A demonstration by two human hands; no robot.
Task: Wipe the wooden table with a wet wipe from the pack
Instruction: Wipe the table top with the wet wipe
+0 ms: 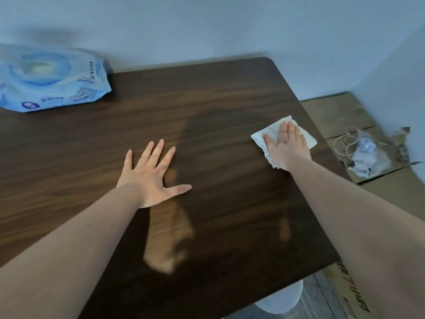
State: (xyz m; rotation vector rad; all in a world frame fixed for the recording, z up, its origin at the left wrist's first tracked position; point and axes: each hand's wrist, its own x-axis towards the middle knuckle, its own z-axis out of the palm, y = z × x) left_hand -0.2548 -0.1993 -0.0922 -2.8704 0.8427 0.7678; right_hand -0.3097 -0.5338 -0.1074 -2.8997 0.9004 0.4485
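The dark wooden table (pixel 207 107) fills most of the view. My right hand (pixel 286 148) lies flat, fingers together, pressing a white wet wipe (pixel 263 134) onto the table near its right edge. My left hand (pixel 149 173) rests palm down on the middle of the table with fingers spread and nothing in it. The light blue wet wipe pack (pixel 53 77) lies at the far left corner. The right part of the tabletop looks darker and damp.
A pale wall runs behind the table and along the right. Cardboard boxes (pixel 340 116) stand beside the right edge, with a plastic bag and a cord (pixel 365 153) on top. A white stool (pixel 282 300) shows below the near edge.
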